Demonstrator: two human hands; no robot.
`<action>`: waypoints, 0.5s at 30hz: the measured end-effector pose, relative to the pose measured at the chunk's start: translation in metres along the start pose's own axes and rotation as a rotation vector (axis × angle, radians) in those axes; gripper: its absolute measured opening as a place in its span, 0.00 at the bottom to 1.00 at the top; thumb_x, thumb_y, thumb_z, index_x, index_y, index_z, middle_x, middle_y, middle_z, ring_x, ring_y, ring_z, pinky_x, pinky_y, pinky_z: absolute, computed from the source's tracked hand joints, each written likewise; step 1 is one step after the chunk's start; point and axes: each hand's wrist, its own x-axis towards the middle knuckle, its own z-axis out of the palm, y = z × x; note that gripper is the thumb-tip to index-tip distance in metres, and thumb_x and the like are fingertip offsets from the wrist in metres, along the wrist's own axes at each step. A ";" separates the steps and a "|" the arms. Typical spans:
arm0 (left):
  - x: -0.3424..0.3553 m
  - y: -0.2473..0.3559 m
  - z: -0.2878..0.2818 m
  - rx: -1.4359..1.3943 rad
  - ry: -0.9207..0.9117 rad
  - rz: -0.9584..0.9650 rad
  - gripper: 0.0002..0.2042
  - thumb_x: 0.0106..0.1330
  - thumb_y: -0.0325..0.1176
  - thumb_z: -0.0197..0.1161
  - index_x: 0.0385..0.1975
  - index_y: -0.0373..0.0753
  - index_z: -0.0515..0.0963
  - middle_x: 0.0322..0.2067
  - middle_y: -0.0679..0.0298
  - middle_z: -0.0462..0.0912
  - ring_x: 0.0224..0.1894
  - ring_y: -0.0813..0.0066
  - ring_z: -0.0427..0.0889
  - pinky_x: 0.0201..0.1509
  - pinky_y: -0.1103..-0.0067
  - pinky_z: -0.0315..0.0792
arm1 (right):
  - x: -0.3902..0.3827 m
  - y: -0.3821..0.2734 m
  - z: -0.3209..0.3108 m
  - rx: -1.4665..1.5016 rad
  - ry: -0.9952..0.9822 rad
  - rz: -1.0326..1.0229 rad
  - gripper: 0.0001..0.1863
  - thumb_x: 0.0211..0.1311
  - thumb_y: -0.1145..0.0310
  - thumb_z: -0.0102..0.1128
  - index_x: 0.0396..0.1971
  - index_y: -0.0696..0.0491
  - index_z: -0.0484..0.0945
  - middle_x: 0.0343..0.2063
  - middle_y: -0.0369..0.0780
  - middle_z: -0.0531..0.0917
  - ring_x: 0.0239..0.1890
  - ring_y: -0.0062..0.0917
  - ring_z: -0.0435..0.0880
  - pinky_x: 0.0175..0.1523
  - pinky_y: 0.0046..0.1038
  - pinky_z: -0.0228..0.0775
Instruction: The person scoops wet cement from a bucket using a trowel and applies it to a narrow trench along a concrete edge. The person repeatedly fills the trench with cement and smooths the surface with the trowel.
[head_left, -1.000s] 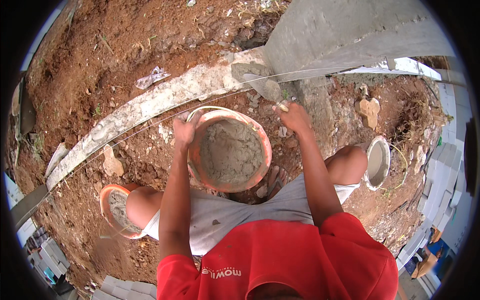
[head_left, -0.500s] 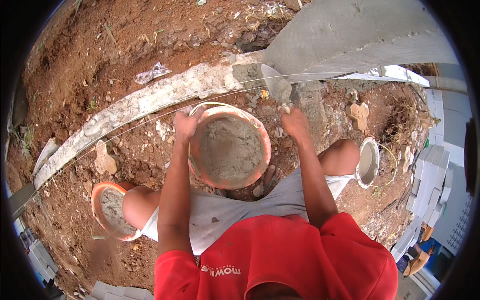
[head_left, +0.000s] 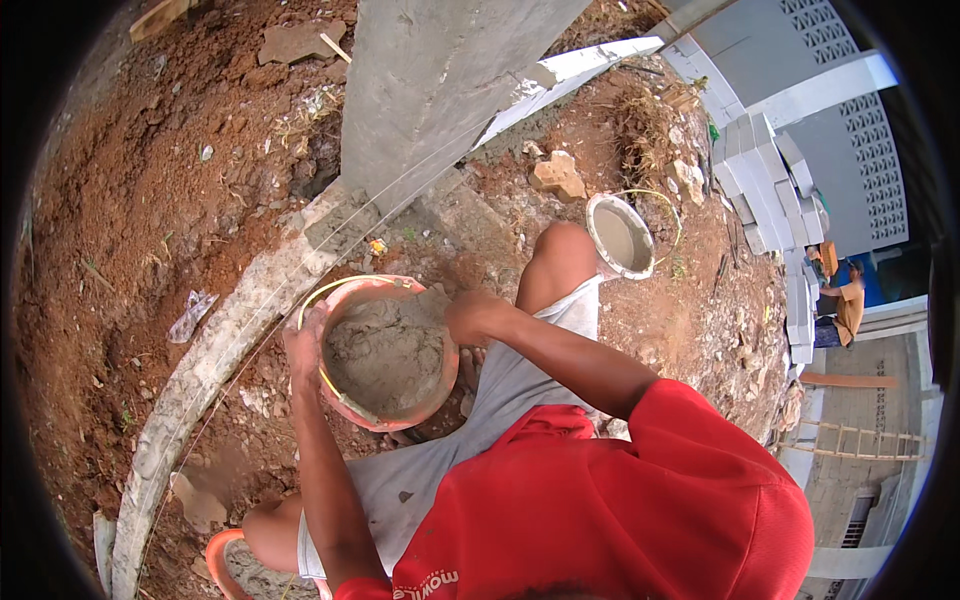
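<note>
An orange bucket (head_left: pixel 447 390) of wet grey mortar (head_left: pixel 385 350) stands on the soil between my knees. My left hand (head_left: pixel 305 340) is closed on the bucket's yellowish wire handle (head_left: pixel 325 290), at the left rim. My right hand (head_left: pixel 478 318) is closed on a trowel at the right rim. The trowel's blade (head_left: pixel 433 304), smeared grey, reaches over the mortar; its grip is hidden in my fist.
A grey concrete column (head_left: pixel 420 90) rises ahead, beside a low mortar-covered footing (head_left: pixel 215 345) with a string line. A pale-rimmed bucket (head_left: pixel 597 235) stands right; another orange bucket (head_left: pixel 218 560) sits lower left. Farther right are stacked blocks (head_left: pixel 765 185) and a person (head_left: pixel 850 305).
My right hand has brought the trowel back from the footing to the mortar bucket. My left hand stays on the handle. The view has turned to the right.
</note>
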 end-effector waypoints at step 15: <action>-0.082 0.001 -0.025 0.608 0.113 0.193 0.15 0.48 0.33 0.73 0.36 0.36 0.88 0.31 0.48 0.89 0.34 0.56 0.90 0.40 0.63 0.81 | -0.048 -0.118 0.004 0.170 0.151 -0.165 0.21 0.55 0.66 0.64 0.43 0.69 0.82 0.42 0.64 0.86 0.50 0.58 0.86 0.57 0.50 0.78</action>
